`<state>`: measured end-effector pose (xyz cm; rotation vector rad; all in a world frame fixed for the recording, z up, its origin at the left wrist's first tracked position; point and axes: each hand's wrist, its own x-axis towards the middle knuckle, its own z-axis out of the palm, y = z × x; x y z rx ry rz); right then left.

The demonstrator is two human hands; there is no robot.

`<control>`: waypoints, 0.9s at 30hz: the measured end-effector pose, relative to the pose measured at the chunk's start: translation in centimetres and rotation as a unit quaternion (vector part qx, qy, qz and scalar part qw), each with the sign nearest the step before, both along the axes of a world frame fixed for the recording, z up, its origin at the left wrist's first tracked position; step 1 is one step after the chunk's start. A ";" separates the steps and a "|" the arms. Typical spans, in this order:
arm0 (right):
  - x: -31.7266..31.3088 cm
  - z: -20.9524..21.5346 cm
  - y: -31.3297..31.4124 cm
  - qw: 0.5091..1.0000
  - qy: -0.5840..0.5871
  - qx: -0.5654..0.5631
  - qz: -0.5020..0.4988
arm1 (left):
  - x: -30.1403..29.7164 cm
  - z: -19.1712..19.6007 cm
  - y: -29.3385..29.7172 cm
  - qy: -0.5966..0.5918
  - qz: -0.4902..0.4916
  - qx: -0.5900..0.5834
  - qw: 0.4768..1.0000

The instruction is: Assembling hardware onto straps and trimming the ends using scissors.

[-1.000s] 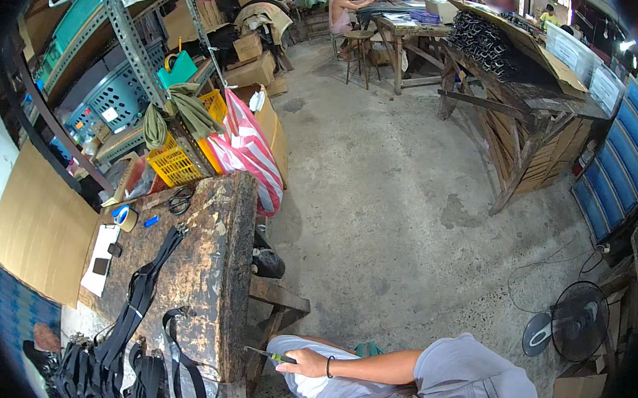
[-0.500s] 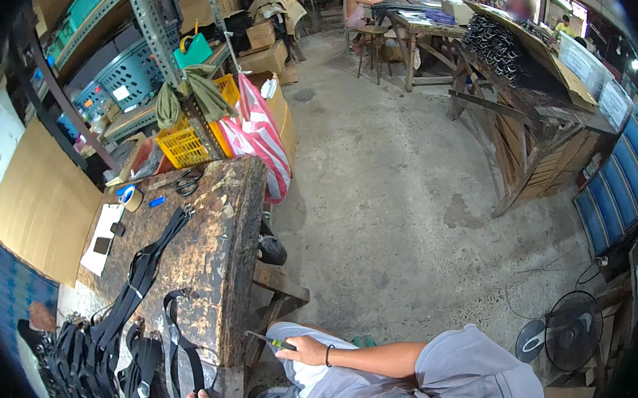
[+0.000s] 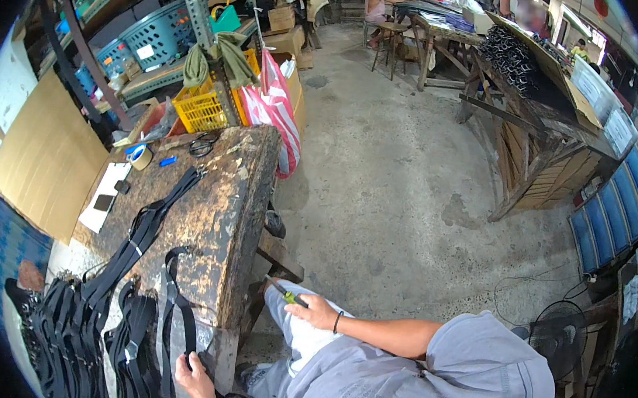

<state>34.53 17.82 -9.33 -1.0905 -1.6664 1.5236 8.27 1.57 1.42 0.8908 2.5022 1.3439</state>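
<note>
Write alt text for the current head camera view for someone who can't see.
A left hand holds a black strap lying partly on a worn wooden table; the right hand grips a tool with a green and black handle. Bundled black straps lie to the left, with loaded shelves beyond.

The long flat webbing straps [image 3: 140, 320] are plain black; the slim hand tool [image 3: 290, 297] has a lime-green and black handle. The rough wooden counter [image 3: 219, 192] is dark brown, mottled with tan patches. A hanging plastic bag [image 3: 285, 126] is striped pink and white, the slatted plastic crate [image 3: 198, 111] bright yellow, the perforated plastic basket [image 3: 156, 38] teal-blue, the person's loose shirt [image 3: 395, 382] grey.
</note>
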 end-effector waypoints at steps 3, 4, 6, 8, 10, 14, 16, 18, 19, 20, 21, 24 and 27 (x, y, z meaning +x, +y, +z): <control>1.2 1.0 -1.2 0.997 0.025 -0.053 -0.044 | -1.9 -2.2 -0.4 0.017 -0.035 0.000 0.999; 1.6 1.5 -1.9 0.989 0.075 -0.096 -0.083 | -2.5 -3.0 -0.7 0.029 -0.047 0.021 0.998; 2.9 1.7 -2.7 0.991 0.062 -0.092 -0.075 | -2.2 -2.6 -0.9 0.021 -0.050 0.035 0.998; 4.0 1.8 -3.3 0.992 0.036 -0.056 -0.111 | -1.7 -1.9 -1.0 -0.003 -0.058 0.058 0.997; 4.8 3.7 -3.5 0.991 0.029 -0.089 -0.092 | -1.6 -1.5 -1.6 0.005 -0.041 0.045 0.998; 5.2 5.2 -1.3 0.987 0.034 0.024 -0.154 | -0.9 -0.2 -1.4 -0.092 -0.024 0.041 0.995; 4.9 10.1 -0.5 0.982 0.118 0.066 -0.132 | -1.1 -0.5 0.2 -0.014 -0.048 0.057 0.997; 3.4 13.3 0.8 0.971 0.207 0.083 -0.089 | -1.3 -0.6 0.7 -0.045 -0.036 0.074 0.996; 2.6 14.9 1.2 0.973 0.198 0.114 -0.042 | -0.9 -0.6 0.6 -0.029 -0.031 0.092 0.995; 1.1 15.9 1.4 0.970 0.196 0.146 0.002 | -0.9 -0.6 0.0 -0.009 -0.010 0.103 0.995; -0.2 16.5 1.4 0.973 0.186 0.135 0.025 | -0.9 -0.9 -0.2 0.005 0.009 0.126 0.992; -4.3 17.6 2.3 0.970 0.030 0.238 0.042 | -0.9 -1.7 -1.2 -0.006 0.054 0.129 0.990; -7.9 19.1 2.8 0.798 -0.101 0.565 0.186 | -0.7 -2.1 -1.0 0.060 0.080 0.143 0.985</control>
